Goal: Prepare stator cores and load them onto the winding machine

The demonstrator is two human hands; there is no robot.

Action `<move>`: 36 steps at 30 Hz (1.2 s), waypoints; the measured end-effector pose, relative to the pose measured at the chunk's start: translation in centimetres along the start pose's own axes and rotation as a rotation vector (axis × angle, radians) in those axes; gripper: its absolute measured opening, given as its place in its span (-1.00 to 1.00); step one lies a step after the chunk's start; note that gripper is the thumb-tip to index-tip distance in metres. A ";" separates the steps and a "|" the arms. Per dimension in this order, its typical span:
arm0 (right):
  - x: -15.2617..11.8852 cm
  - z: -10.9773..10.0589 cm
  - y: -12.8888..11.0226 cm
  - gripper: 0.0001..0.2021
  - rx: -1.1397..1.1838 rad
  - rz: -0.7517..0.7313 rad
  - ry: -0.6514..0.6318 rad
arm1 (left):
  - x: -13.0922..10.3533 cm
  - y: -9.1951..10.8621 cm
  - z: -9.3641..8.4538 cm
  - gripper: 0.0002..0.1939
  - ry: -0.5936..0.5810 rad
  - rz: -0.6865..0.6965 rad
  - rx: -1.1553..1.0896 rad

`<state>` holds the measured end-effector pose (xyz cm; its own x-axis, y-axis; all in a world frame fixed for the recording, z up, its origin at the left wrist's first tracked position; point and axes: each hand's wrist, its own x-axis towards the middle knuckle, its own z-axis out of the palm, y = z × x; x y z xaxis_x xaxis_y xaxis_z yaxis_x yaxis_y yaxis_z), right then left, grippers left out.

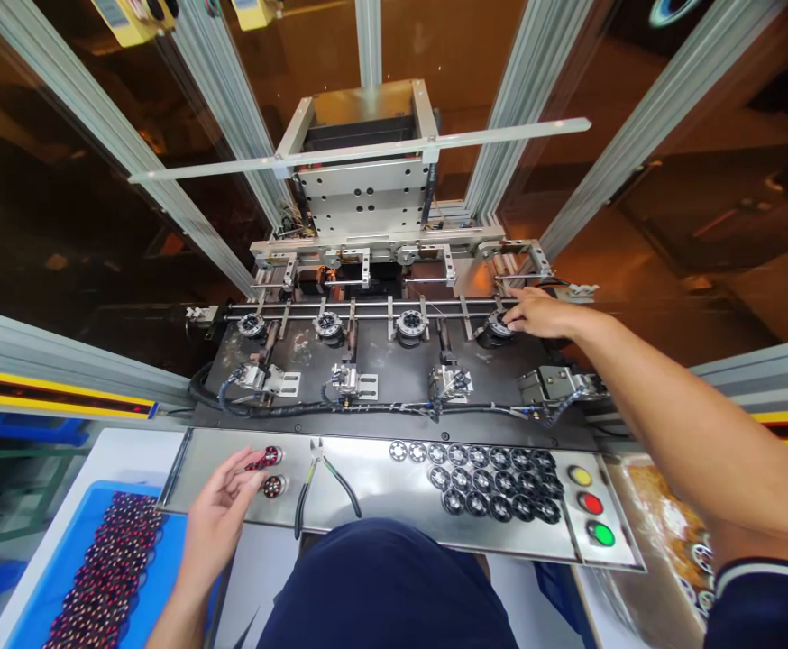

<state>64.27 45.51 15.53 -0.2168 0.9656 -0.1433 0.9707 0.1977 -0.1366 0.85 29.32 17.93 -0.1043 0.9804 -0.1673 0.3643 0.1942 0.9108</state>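
My right hand [543, 313] reaches to the rightmost round fixture [493, 337], its fingertips closed on the black-and-silver stator core [500, 321] seated there. Over the left end of the steel shelf, my left hand [224, 496] has its fingers and thumb closed around a wound stator [256, 465] with red and copper colouring, partly hidden by the fingers. Two more wound stators, one upper [273, 455] and one lower [273, 487], lie beside those fingers. Three other fixtures, at left [251, 325], centre left [329, 328] and centre right [411, 328], each carry a round core.
Green-handled cutters [314, 478] lie on the shelf [380, 505]. Rows of black-and-silver cores [479, 480] stand right of them, by yellow, red and green buttons [600, 534]. A blue tray [100, 496] holds many wound stators. Metal clamps [346, 380] and rails surround the fixtures.
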 end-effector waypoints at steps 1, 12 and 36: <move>0.0 -0.1 -0.1 -0.69 -0.019 0.017 -0.005 | 0.0 -0.1 0.0 -0.33 0.003 -0.001 -0.006; -6.6 1.4 -2.9 -0.30 -0.102 0.101 -0.053 | -0.6 -3.0 -3.3 -0.16 0.117 -0.129 -0.040; -31.8 16.7 -20.3 -0.26 -0.007 0.478 0.658 | 2.7 -13.3 0.5 -0.39 0.417 0.080 0.116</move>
<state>49.72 7.98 6.54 0.3246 0.8469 0.4211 0.9440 -0.2623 -0.2001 -3.82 29.40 5.19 -0.4277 0.8993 0.0908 0.4858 0.1440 0.8621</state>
